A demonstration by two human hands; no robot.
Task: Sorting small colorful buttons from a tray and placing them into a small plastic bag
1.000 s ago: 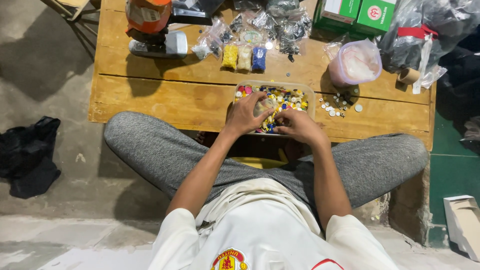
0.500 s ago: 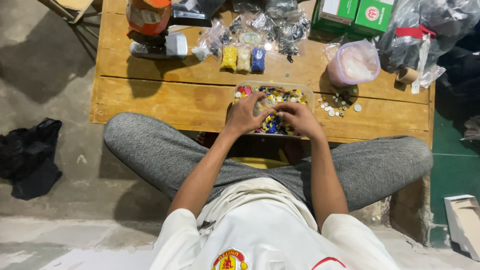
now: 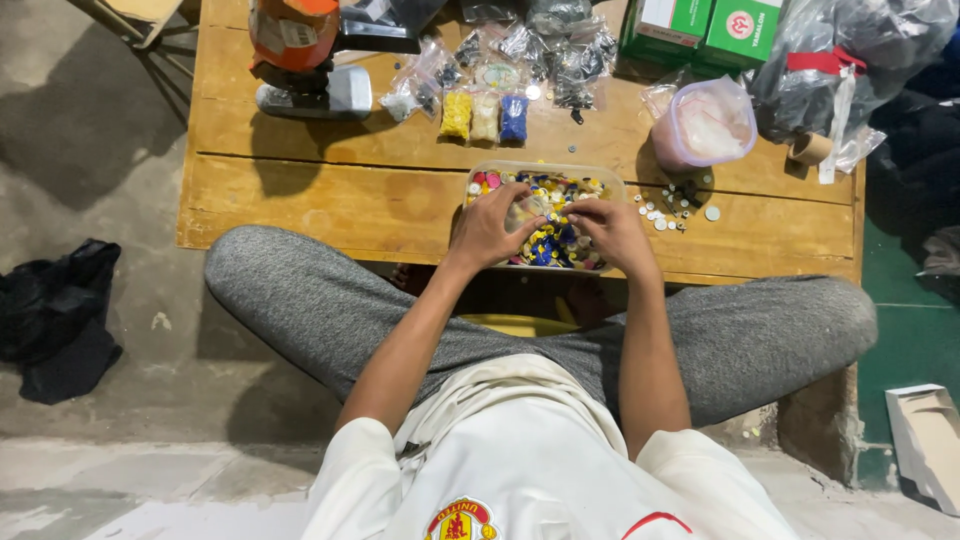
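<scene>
Seen from above, a seated person's left hand [image 3: 492,228] and right hand [image 3: 612,232] rested with fingers curled in a clear plastic tray [image 3: 480,172] of colourful buttons [image 3: 555,190] on a low wooden table [image 3: 330,190]; whether either grasped anything could not be told.

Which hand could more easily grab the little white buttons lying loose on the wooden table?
Probably the right hand: the loose white buttons lie just beside it; the left hand sits farther away.

Low wooden table [image 3: 300,190]; grey concrete floor [image 3: 90,130].
</scene>
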